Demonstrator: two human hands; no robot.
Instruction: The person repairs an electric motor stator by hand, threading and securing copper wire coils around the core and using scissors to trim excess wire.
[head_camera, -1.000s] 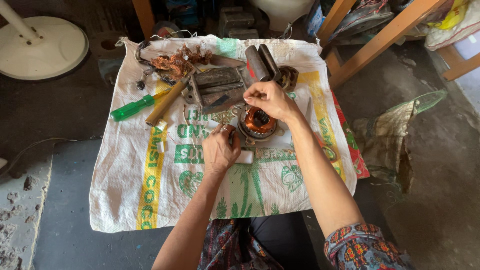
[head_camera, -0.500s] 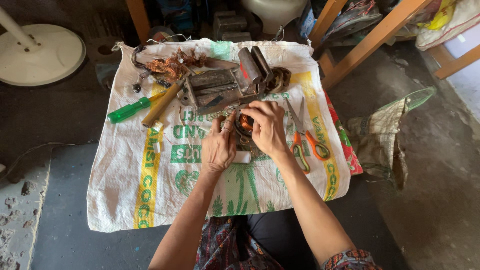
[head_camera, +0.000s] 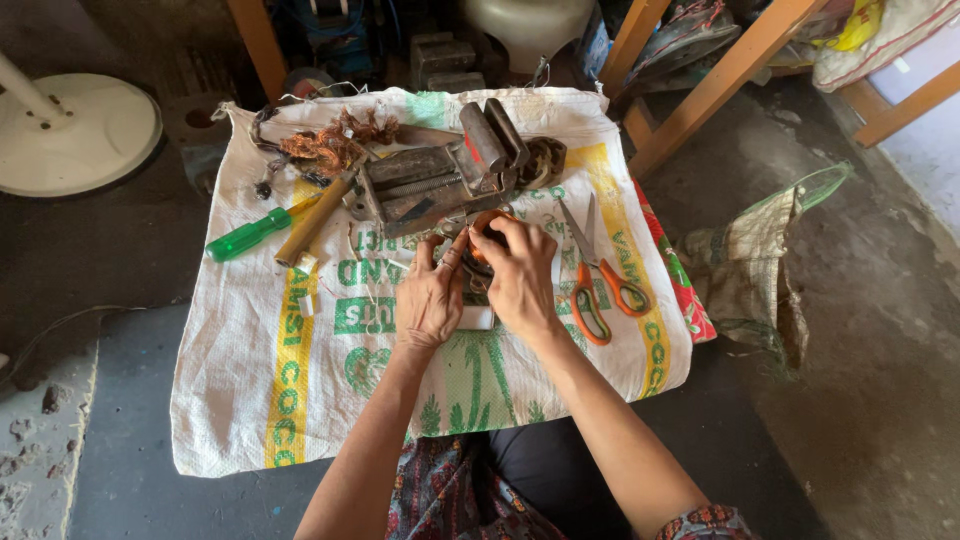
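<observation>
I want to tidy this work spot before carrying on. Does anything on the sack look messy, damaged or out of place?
A loose tangle of copper wire lies at the far left corner of the woven sack, frayed and unwound. Otherwise the scissors and green-handled screwdriver lie flat, and both hands, left hand and right hand, cover a round orange part.

The left hand (head_camera: 428, 300) and right hand (head_camera: 520, 278) cover most of the round copper-wound part (head_camera: 484, 222); only its top edge shows. Grip undeterminable. The white fan base (head_camera: 75, 135) is cut by the left picture edge. The tangled copper wire (head_camera: 325, 147) near the sack's (head_camera: 300, 400) far edge is indistinct.
</observation>
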